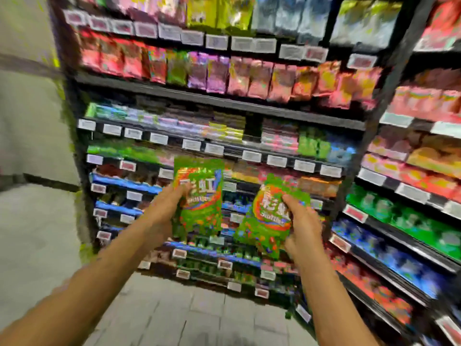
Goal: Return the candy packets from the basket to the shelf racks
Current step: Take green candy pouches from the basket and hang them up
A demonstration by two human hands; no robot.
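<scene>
Floor (32, 221) of pale grey fills the far left, bare beside the dark end post of the shelf rack (199, 98); the whole picture is smeared, so the small labels can't be read; moving in, the left hand (166, 208) is up in front of the rack's lower tiers, its grip clamped on the lower left edge of a green candy packet (202, 191), thumb across the front, fingers behind; that packet stands nearly upright, its top reaching the row of white price tags (252, 156) on the shelf lip; just to its right, apart from it, a second green candy packet (267, 216) of the same design tilts with its top leaning right; the right hand (303, 226) has its grip closed on that packet's right edge, thumb on the printed face; both packets are held in the air, clear of any shelf, in front of the tiers of small boxes; above them hang rows of red, pink, purple and orange bags; further right, a second shelf rack (411, 186) angles towards the camera, stacked with pink, orange, green and blue packs.
</scene>
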